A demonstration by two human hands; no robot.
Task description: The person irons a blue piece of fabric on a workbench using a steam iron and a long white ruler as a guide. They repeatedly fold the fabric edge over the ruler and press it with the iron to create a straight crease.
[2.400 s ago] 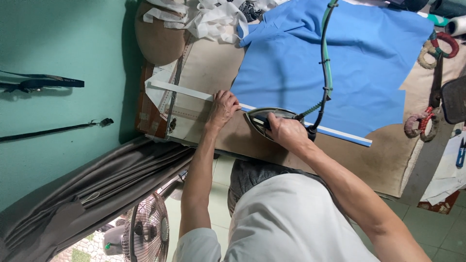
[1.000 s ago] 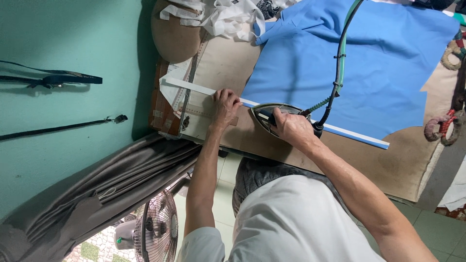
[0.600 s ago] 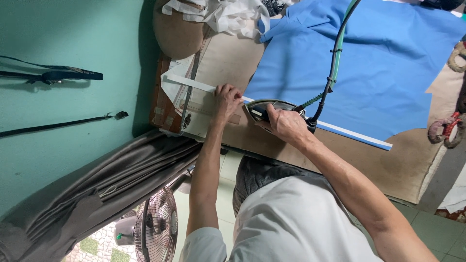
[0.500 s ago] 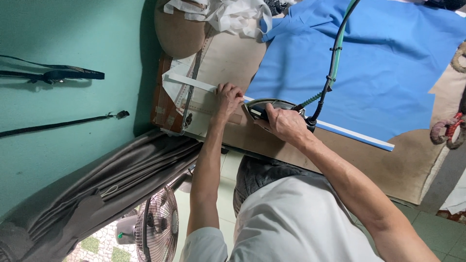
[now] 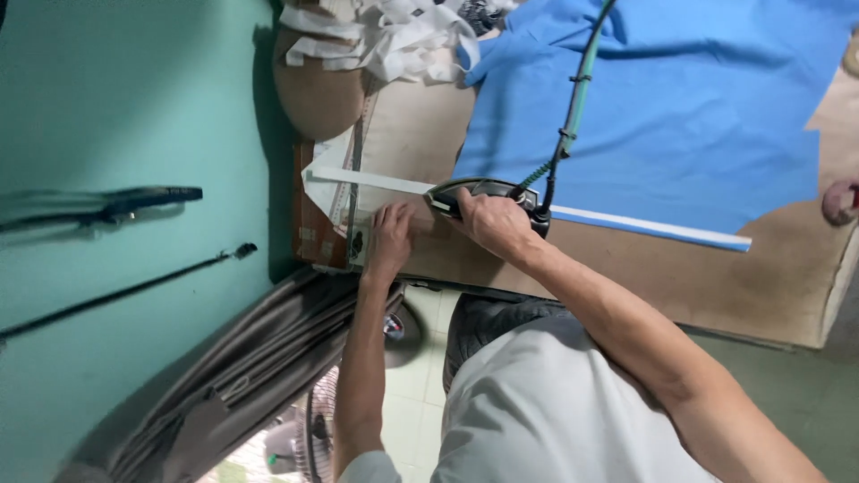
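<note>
Brown board [image 5: 626, 268], iron [image 5: 465, 192] nose leftward

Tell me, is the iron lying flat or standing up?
Flat. The iron lies soleplate-down on the white strip along the blue cloth, with the right hand gripping its handle.

Iron [image 5: 465, 190] on strip [image 5: 376, 180] at fabric [image 5: 662, 107] edge; right hand [image 5: 494, 221] on iron, left hand [image 5: 391, 234] beside.
</note>
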